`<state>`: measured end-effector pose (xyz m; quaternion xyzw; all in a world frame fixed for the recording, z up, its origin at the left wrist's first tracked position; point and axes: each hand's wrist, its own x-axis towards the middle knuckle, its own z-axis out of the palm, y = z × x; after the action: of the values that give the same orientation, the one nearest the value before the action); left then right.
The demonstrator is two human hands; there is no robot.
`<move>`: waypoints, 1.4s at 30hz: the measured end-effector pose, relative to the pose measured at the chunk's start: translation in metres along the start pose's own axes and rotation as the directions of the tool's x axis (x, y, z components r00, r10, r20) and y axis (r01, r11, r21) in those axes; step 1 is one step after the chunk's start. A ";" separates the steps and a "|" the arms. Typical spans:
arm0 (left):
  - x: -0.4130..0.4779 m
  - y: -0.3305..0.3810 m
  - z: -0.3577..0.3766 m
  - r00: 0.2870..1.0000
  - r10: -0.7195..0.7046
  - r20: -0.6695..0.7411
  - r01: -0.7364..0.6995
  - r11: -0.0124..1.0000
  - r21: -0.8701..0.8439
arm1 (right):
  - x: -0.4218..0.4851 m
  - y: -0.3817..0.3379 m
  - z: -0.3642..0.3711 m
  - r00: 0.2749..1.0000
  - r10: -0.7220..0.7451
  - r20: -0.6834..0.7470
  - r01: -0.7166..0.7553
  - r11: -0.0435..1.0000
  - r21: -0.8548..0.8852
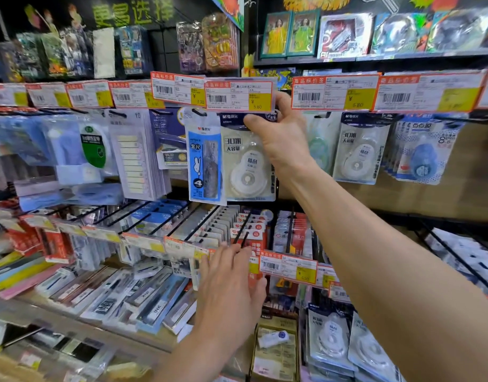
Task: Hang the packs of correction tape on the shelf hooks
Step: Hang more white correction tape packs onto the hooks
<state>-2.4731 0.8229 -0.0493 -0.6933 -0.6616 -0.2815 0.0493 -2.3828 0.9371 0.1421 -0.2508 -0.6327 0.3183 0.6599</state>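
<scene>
**Seating the pack on its hook**

Down close: reaching forward with the left hand (229,288), fingers straight and spread, holding nothing, tips up by the ends of the lower hooks (244,234). Impossible to tell whether touching them. At lower right, note the spare correction tape packs (331,337), probably next to go up.

Further up and in: pinching the header of the correction tape pack (248,164) with the right hand (281,136), thumb across the front, other fingers behind and up under the 5.80 price tag (238,96). Hanging upright directly below that tag, just beside the ruler set pack (204,161), edges touching or overlapping. Cannot see the hook itself, hidden behind tag and hand, so cannot say whether the hang hole is threaded.

To finish well:
- Keep the header level.
- Feel for the hook tip through the hole.
- Slide fully back along the wire.
- Ease off only once the wire seems to carry the weight.
- Avoid lifting the price tag or dragging the ruler set pack along.
- Match the face-out line of the hung correction tape pack (361,153) on the next hook beyond.
</scene>
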 end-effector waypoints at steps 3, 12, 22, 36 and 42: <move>0.001 0.001 0.002 1.000 -0.006 -0.002 0.006 1.000 0.004 | 0.004 0.002 0.005 0.999 -0.027 -0.026 0.027 1.000 -0.011; 0.000 -0.001 0.004 1.000 0.006 -0.002 -0.006 1.000 0.004 | 0.005 0.005 0.001 0.999 -0.021 -0.031 0.022 1.000 0.016; 0.000 0.001 0.004 1.000 0.002 -0.011 -0.002 1.000 -0.004 | 0.006 -0.001 0.012 0.996 -0.086 -0.022 0.081 0.984 -0.161; 0.000 -0.004 0.005 0.999 0.039 -0.033 -0.040 0.999 -0.024 | 0.000 0.020 -0.009 0.996 -0.059 0.069 0.077 0.951 -0.298; -0.001 -0.004 0.006 0.999 0.031 -0.036 -0.033 0.999 -0.037 | 0.022 0.042 -0.011 0.998 -0.058 0.019 0.061 0.909 -0.413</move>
<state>-2.4746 0.8254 -0.0562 -0.6995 -0.6440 -0.3052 0.0526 -2.3761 0.9818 0.1253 -0.3643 -0.6951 0.1581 0.5993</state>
